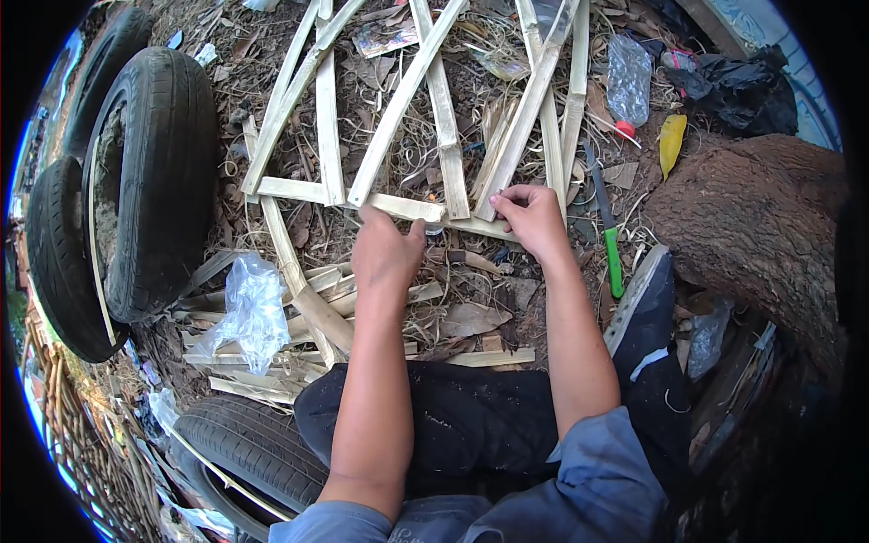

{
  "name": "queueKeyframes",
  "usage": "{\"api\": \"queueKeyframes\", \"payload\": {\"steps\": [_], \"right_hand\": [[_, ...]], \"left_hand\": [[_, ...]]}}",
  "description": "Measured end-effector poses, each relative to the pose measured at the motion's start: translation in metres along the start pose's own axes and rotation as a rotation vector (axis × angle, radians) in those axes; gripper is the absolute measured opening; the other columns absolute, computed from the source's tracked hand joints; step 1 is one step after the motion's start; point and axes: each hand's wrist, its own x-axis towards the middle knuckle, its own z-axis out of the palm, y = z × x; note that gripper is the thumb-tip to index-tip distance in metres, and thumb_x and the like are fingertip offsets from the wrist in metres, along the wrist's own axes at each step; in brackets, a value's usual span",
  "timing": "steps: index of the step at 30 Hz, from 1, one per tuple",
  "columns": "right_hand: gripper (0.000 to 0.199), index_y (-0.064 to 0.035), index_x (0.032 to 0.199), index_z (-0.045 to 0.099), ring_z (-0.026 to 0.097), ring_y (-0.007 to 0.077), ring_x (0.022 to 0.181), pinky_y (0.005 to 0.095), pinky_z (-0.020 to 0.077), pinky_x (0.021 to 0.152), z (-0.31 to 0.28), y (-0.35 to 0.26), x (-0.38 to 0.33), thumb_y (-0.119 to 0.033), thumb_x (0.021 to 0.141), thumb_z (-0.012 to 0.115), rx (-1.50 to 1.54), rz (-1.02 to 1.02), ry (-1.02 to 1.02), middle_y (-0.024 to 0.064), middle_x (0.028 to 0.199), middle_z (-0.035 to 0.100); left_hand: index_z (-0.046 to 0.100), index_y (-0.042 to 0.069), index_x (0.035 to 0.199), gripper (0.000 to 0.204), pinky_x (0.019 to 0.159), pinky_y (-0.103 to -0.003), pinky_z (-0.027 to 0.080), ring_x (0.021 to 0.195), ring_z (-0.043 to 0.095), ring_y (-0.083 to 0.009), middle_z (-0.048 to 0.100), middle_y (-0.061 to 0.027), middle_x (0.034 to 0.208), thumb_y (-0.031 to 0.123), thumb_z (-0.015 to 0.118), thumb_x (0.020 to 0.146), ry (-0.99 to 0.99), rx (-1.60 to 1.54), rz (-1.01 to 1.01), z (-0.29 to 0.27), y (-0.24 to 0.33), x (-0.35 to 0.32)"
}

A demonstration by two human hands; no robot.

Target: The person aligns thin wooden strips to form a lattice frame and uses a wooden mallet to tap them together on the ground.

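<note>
A frame of pale split bamboo strips (398, 90) lies on the littered ground in front of me, several long strips fanning up from a crosswise strip (299, 190). My left hand (387, 252) grips the crosswise strip near its middle, thumb toward a small dark object at the joint. My right hand (532, 217) pinches the lower end of an upright strip (520, 118) where it meets the crosswise one. Both forearms come in from below over my dark trousers.
Old tyres (154, 181) stand at the left and another (244, 448) lies by my knee. A green-handled knife (608, 237) lies right of my right hand. A clear plastic bag (249, 312), loose bamboo offcuts (317, 317), a plastic bottle (627, 77) and a tree trunk (760, 226) surround me.
</note>
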Motion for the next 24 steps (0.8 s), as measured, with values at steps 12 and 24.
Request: {"api": "queueKeyframes", "payload": {"steps": [12, 24], "right_hand": [[0.013, 0.0030, 0.083, 0.069, 0.057, 0.0033, 0.064, 0.0207, 0.0430, 0.057, -0.007, -0.038, -0.031, -0.008, 0.089, 0.072, 0.325, -0.296, 0.082, -0.0006, 0.072, 0.066], [0.003, 0.0046, 0.089, 0.069, 0.062, 0.0083, 0.080, 0.0207, 0.0474, 0.071, -0.028, -0.136, -0.141, 0.001, 0.089, 0.070, 0.544, -0.467, 0.168, 0.0061, 0.086, 0.067]], "left_hand": [[0.053, 0.001, 0.122, 0.031, 0.084, -0.041, 0.060, 0.099, 0.069, -0.0286, 0.067, -0.0199, 0.111, 0.024, 0.058, 0.101, -0.001, -1.576, 0.006, 0.026, -0.013, 0.024], [0.055, 0.001, 0.119, 0.030, 0.083, -0.048, 0.057, 0.081, 0.069, -0.0295, 0.069, -0.0174, 0.089, 0.019, 0.062, 0.097, -0.059, -1.792, 0.366, -0.047, -0.010, -0.068]]}}
